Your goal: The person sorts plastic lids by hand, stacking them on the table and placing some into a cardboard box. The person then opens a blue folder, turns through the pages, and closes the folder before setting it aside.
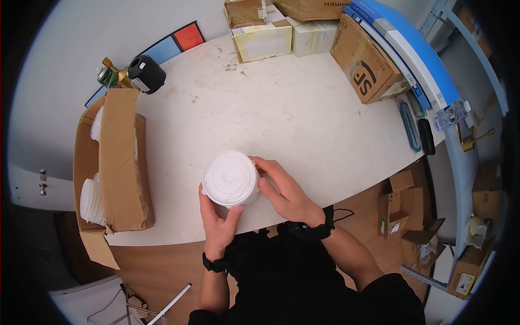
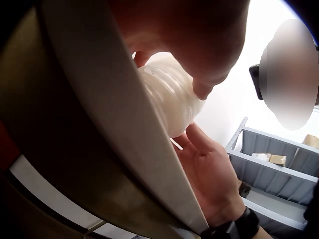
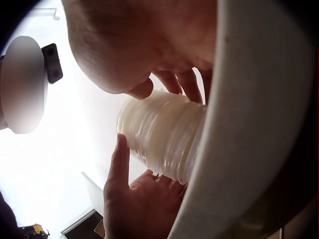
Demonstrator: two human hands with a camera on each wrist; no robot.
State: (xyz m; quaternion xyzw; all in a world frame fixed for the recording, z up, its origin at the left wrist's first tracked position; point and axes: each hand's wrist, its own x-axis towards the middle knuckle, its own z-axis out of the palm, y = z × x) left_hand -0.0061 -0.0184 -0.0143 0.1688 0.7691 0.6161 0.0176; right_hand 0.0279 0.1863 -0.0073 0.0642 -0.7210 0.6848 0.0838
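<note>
A stack of round white plastic lids (image 1: 231,177) stands near the front edge of the white table (image 1: 271,108), its top lid facing up. My left hand (image 1: 218,225) holds its left and near side, thumb at the front. On the right side, my right hand (image 1: 288,194) curves its thumb and fingers against the stack. Seen from the side in the right wrist view, the lids (image 3: 157,132) show several ridged layers between both hands. The left wrist view has the same lids (image 2: 172,97), partly hidden by the table edge and the near hand.
An open cardboard box (image 1: 122,168) with more white stacked pieces (image 1: 92,201) stands at the left. Behind it is a black cylinder (image 1: 147,74). Cartons (image 1: 262,40), a brown box (image 1: 365,65) and blue binders (image 1: 403,49) line the back and right.
</note>
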